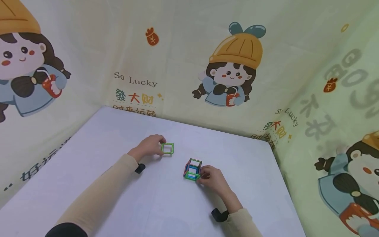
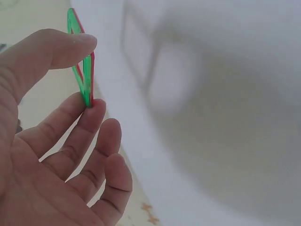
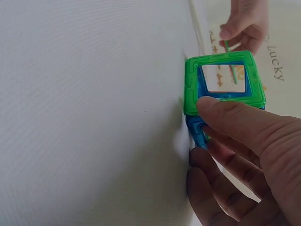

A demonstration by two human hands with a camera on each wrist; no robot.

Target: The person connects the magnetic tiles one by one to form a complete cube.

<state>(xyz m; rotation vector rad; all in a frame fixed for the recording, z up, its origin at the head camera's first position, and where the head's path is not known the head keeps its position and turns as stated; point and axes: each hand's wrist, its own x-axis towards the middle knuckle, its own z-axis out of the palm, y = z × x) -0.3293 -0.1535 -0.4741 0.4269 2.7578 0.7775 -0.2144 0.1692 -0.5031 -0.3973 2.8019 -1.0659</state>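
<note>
My left hand (image 1: pixel 150 145) pinches a square magnetic tile frame (image 1: pixel 173 148) between thumb and fingertips, held upright just above the table. In the left wrist view the tile (image 2: pixel 87 77) stands almost edge-on, green on one face and red along the other. My right hand (image 1: pixel 215 180) grips the right side of a small cube of magnetic tiles (image 1: pixel 192 178) standing on the table. In the right wrist view the thumb lies on a green square tile (image 3: pixel 190 87) of the cube, with blue tiles (image 3: pixel 196 132) behind and below. The curled fingers partly hide the cube's underside.
A white table (image 1: pixel 154 204) lies under both hands. Printed cloth (image 1: pixel 177 72) with cartoon figures and lettering hangs behind the table and along its sides. Dark wrist straps (image 1: pixel 219 215) sit at both cuffs.
</note>
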